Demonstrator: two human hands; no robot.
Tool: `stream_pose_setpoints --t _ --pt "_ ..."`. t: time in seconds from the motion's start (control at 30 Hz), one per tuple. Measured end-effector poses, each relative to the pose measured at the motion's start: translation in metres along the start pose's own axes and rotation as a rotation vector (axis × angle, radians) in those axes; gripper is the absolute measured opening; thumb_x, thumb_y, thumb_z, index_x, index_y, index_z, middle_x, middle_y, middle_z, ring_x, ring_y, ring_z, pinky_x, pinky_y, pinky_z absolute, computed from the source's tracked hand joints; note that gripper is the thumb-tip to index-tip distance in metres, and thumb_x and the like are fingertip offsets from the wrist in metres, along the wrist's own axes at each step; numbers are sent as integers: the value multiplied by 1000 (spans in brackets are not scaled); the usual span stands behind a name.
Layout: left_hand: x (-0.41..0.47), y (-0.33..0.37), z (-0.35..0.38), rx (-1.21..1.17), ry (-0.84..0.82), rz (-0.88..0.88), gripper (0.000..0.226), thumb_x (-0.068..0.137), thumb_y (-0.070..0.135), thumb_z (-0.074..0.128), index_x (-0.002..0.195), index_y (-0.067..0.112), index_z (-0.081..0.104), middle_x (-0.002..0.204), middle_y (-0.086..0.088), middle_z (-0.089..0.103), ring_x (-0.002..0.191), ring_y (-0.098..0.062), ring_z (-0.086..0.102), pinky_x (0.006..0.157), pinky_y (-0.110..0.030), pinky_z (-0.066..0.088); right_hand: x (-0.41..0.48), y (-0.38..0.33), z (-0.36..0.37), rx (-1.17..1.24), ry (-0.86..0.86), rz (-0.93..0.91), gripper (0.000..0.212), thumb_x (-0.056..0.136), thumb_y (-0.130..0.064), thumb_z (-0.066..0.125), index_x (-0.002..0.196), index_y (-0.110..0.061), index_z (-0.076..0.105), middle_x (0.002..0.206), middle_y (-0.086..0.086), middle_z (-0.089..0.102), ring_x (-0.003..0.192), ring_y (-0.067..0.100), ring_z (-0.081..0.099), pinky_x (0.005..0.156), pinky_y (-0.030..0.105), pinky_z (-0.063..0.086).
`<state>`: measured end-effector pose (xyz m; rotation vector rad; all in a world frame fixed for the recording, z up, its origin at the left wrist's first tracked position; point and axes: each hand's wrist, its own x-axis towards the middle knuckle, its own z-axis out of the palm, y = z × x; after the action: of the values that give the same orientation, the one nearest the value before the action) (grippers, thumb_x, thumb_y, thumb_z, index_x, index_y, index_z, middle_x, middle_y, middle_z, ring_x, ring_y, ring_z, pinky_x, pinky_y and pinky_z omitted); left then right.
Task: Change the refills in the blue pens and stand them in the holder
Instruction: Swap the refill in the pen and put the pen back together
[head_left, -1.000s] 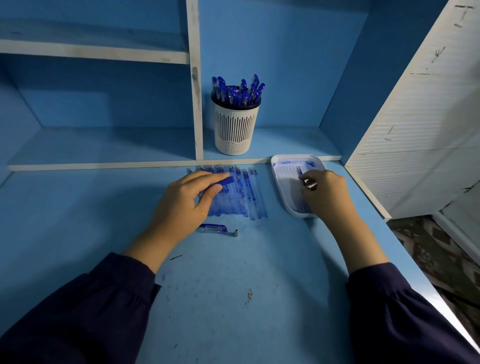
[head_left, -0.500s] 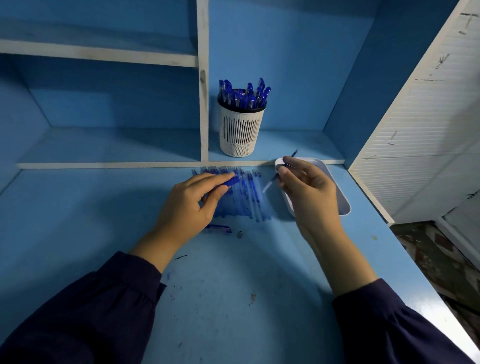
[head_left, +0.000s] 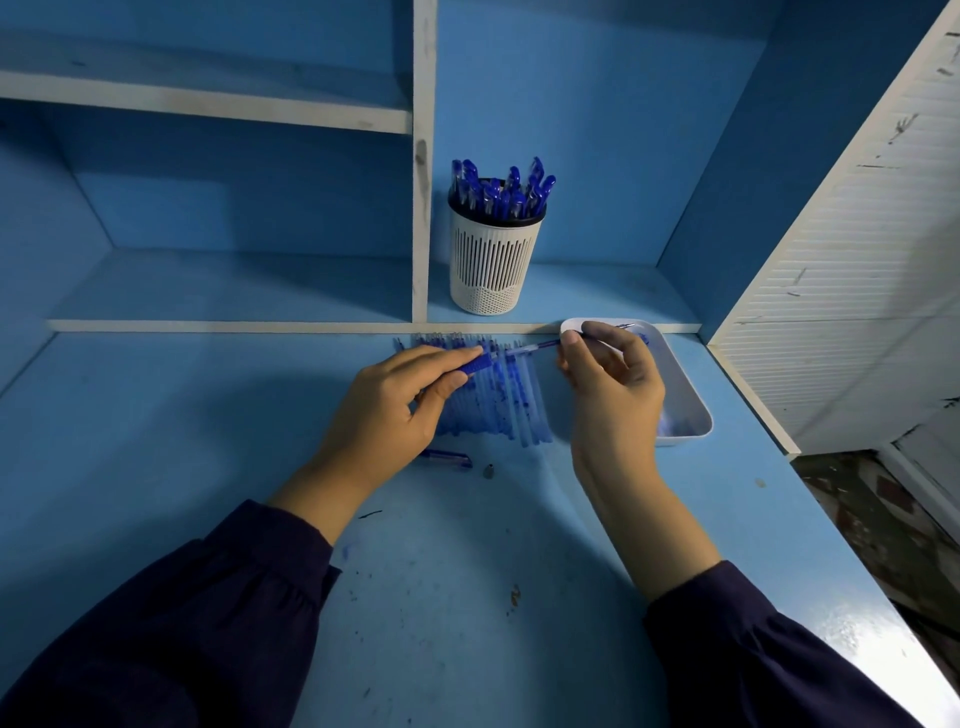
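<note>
Single head-worn view, wide-angle.
It looked forward and down from close above the blue desk (head_left: 156, 441), with the shelf unit (head_left: 421, 156) filling the upper half.

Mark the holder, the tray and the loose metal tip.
holder (head_left: 491, 265): head view, on its slatted white wall.
tray (head_left: 687, 400): head view, on its bare right side.
metal tip (head_left: 488, 472): head view, on its middle.

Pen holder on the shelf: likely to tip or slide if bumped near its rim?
Probably tips before sliding: the pen holder is tall and narrow, and the blue pens stick out above its rim, loading it high. Its slotted plastic wall looks light.
</note>
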<state>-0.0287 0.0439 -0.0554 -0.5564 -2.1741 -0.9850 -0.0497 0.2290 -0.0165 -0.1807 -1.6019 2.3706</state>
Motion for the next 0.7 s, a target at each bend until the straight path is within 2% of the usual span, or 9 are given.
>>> stream_pose_setpoints --t 0.17,0.33,0.4,0.7 --pt "0 0 0 -12 -3 -2 31 98 21 54 122 7 68 100 16 60 90 14 56 80 -11 48 0 0 0 -15 1 -1 10 86 -3 69 94 -7 63 84 8 65 72 14 61 69 17 50" --pt "0 1 -1 -7 -7 -1 31 98 21 53 123 11 68 100 13 63 84 -5 62 74 -24 54 -2 -1 -1 -44 -2 -47 9 86 -3 69 92 -9 63 82 7 65 68 13 61 71 18 50" --pt "0 1 -1 -6 -13 2 30 98 21 53 123 11 68 101 12 63 84 -7 63 74 -26 55 -1 -2 -1 -37 -3 -55 10 86 -4 69 91 -9 64 82 7 65 68 13 61 71 19 50" --pt "1 2 -4 16 -5 11 29 98 18 55 121 6 68 105 10 64 90 -1 62 82 -15 52 -6 -4 -2 -87 -53 -152 12 85 -2 71 93 -5 63 86 6 68 75 10 65 71 16 49"
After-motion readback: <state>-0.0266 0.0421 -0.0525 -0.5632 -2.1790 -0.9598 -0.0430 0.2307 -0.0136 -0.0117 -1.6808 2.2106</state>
